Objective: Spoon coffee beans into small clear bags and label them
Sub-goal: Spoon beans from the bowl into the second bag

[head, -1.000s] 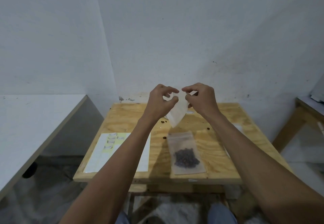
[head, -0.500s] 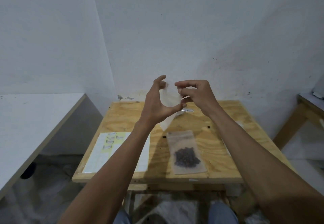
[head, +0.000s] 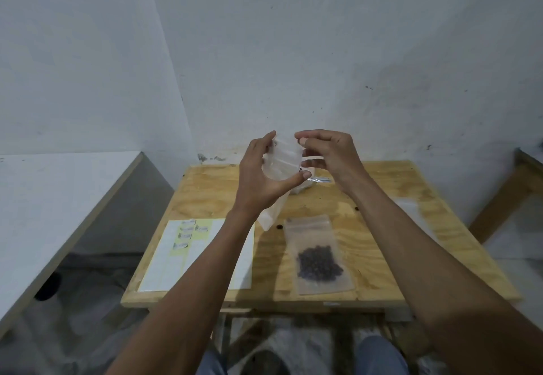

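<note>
Two bare hands are raised above the square plywood table (head: 382, 228). The left hand (head: 261, 175) grips one small, empty clear plastic zip bag (head: 282, 163), thumb curled under it and fingers behind its top edge. The right hand (head: 329, 154) pinches the same bag's upper right edge between thumb and forefinger, the other fingers bent. One filled clear zip bag (head: 317, 254) lies flat on the table, holding a dark cluster of coffee beans (head: 318, 263). One white-and-yellow label sheet (head: 173, 257) lies to its left, carrying five small labels. Two loose beans sit on the wood.
</note>
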Action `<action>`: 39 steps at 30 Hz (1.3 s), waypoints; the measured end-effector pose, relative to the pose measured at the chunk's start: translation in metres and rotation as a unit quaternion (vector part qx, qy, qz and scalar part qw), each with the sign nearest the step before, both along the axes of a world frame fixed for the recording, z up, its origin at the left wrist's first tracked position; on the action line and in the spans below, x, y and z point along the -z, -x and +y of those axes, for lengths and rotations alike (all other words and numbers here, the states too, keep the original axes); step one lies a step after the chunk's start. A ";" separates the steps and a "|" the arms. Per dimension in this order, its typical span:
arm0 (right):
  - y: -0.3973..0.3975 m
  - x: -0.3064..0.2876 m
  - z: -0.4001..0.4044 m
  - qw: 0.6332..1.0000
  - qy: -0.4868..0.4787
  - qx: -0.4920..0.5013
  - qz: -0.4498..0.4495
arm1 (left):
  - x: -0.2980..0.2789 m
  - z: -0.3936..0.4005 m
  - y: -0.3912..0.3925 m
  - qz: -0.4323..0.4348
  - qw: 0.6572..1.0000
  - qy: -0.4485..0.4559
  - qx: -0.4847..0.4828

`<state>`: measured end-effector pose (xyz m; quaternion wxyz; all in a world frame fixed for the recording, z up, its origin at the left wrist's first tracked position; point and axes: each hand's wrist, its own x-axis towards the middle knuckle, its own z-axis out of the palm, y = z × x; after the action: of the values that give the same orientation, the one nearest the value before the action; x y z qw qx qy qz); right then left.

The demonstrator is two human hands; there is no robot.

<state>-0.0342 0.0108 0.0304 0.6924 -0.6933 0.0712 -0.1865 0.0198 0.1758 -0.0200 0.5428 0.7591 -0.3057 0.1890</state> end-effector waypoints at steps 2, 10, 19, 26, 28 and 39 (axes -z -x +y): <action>-0.009 0.010 -0.008 0.996 0.064 0.055 0.016 | 0.004 0.004 -0.003 0.002 1.000 -0.004 -0.009; -0.047 0.066 -0.036 0.890 0.392 0.118 0.200 | 0.022 0.022 -0.019 0.037 0.999 -0.031 -0.023; -0.067 0.084 -0.021 0.868 0.431 0.084 0.233 | 0.031 0.026 -0.031 0.056 0.997 -0.052 -0.027; -0.067 0.067 -0.012 0.830 0.493 0.078 0.248 | 0.039 0.030 -0.035 0.060 0.995 -0.071 -0.024; -0.067 0.064 -0.010 0.823 0.504 0.085 0.245 | 0.040 0.030 -0.034 0.058 0.996 -0.072 -0.020; -0.067 0.066 -0.001 0.823 0.494 0.119 0.254 | 0.044 0.034 -0.034 0.056 0.995 -0.083 -0.015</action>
<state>0.0328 0.0095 -0.0357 0.1870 -0.9515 0.2250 -0.0952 0.0534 0.2093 -0.0641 0.4911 0.8154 -0.2783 0.1279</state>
